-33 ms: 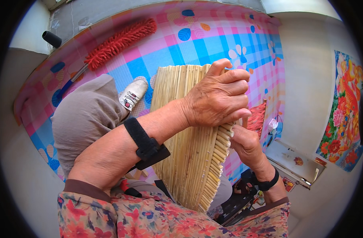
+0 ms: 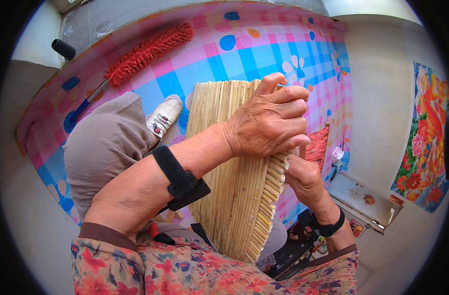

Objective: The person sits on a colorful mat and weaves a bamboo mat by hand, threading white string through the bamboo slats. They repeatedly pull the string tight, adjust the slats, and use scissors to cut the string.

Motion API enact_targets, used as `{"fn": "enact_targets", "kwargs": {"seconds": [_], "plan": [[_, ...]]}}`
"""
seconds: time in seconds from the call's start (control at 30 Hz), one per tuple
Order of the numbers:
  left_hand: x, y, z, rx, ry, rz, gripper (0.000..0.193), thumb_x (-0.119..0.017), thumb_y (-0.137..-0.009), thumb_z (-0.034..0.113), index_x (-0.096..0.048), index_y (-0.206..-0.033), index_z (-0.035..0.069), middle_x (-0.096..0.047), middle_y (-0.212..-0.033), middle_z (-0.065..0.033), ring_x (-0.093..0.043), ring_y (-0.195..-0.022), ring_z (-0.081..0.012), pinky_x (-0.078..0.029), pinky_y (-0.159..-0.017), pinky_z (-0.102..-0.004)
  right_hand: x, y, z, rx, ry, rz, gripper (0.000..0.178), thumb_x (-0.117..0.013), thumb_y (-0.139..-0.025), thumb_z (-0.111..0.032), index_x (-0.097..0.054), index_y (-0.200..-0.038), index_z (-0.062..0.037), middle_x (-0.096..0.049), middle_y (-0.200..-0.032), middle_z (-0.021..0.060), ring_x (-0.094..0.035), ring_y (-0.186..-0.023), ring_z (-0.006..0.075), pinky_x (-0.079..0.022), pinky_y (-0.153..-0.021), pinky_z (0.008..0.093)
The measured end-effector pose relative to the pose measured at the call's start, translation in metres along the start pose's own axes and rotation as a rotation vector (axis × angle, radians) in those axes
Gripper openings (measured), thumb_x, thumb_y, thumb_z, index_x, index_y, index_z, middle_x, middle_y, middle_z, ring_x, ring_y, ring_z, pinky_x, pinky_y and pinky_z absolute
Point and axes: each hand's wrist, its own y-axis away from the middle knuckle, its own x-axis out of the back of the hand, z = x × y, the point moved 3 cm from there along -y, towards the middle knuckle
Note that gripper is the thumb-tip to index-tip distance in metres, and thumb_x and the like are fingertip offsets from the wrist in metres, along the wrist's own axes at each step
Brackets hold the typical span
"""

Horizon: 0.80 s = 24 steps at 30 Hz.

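Note:
A stiff mat of pale straw stalks (image 2: 219, 177), laid side by side, stands tilted between my knees, its right edge a thick row of cut stalk ends. My left hand (image 2: 271, 118) reaches across its upper part. The fingers are closed over the upper right edge, index finger bent up; their tips are hidden. Lower down on the right, my right hand (image 2: 305, 179) is closed at the edge with the stalk ends, its fingers partly hidden behind the mat and under my left hand. Both wrists wear black straps.
A red fluffy duster (image 2: 151, 54) with a blue handle lies at the far left on the pink and blue checked floor cover (image 2: 185, 73). My white shoe (image 2: 164, 115) rests near the mat. A red patterned piece (image 2: 317, 147) is beyond my right hand, near a colourful wall poster (image 2: 423, 137).

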Motion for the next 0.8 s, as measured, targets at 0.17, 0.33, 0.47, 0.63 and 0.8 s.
{"fn": "enact_targets", "kwargs": {"seconds": [0.17, 0.33, 0.47, 0.63, 0.8], "plan": [[-0.003, 0.0, 0.0, -0.003, -0.005, -0.032, 0.035, -0.054, -0.092, 0.039, -0.053, -0.071, 0.012, -0.052, -0.086, -0.0057, -0.052, -0.111, -0.0228, -0.032, -0.099, -0.048, 0.0, 0.004, 0.006, -0.013, -0.008, 0.006, 0.016, -0.071, -0.081, 0.002, -0.063, -0.094, -0.0025, -0.051, -0.07, 0.0084, -0.056, -0.061, 0.0237, -0.044, -0.055, 0.0336], [-0.009, -0.003, -0.004, -0.059, 0.048, -0.077, 0.032, -0.056, -0.09, 0.038, -0.054, -0.073, 0.012, -0.054, -0.088, -0.0053, -0.052, -0.114, -0.0219, -0.031, -0.101, -0.0469, 0.007, 0.004, 0.006, -0.101, -0.011, -0.019, 0.011, -0.068, -0.082, 0.003, -0.062, -0.091, -0.0015, -0.055, -0.072, 0.0098, -0.058, -0.062, 0.0241, -0.045, -0.055, 0.0338], [-0.011, -0.004, -0.001, -0.037, 0.067, -0.09, 0.03, -0.057, -0.09, 0.037, -0.054, -0.073, 0.012, -0.054, -0.089, -0.0052, -0.052, -0.114, -0.0221, -0.032, -0.1, -0.0473, 0.013, 0.007, -0.004, -0.313, -0.013, -0.1, 0.007, -0.064, -0.085, 0.003, -0.058, -0.084, -0.0002, -0.054, -0.07, 0.0115, -0.058, -0.061, 0.0247, -0.045, -0.055, 0.0342], [-0.004, -0.002, 0.0, -0.014, -0.005, -0.07, 0.025, -0.063, -0.084, 0.036, -0.059, -0.074, 0.013, -0.057, -0.088, -0.0026, -0.052, -0.112, -0.0193, -0.031, -0.099, -0.0458, 0.011, 0.002, -0.015, -0.264, -0.05, -0.062, 0.007, -0.061, -0.087, 0.003, -0.056, -0.084, 0.0006, -0.054, -0.07, 0.0121, -0.057, -0.059, 0.0236, -0.045, -0.055, 0.0344], [-0.003, -0.003, 0.0, -0.022, 0.014, -0.01, 0.031, -0.056, -0.091, 0.035, -0.054, -0.072, 0.011, -0.053, -0.083, -0.0053, -0.054, -0.106, -0.0234, -0.035, -0.095, -0.0473, 0.007, 0.0, -0.013, -0.226, -0.049, -0.042, 0.005, -0.062, -0.088, 0.001, -0.058, -0.092, 0.0006, -0.055, -0.07, 0.0123, -0.059, -0.06, 0.0237, -0.046, -0.055, 0.0344]]}}
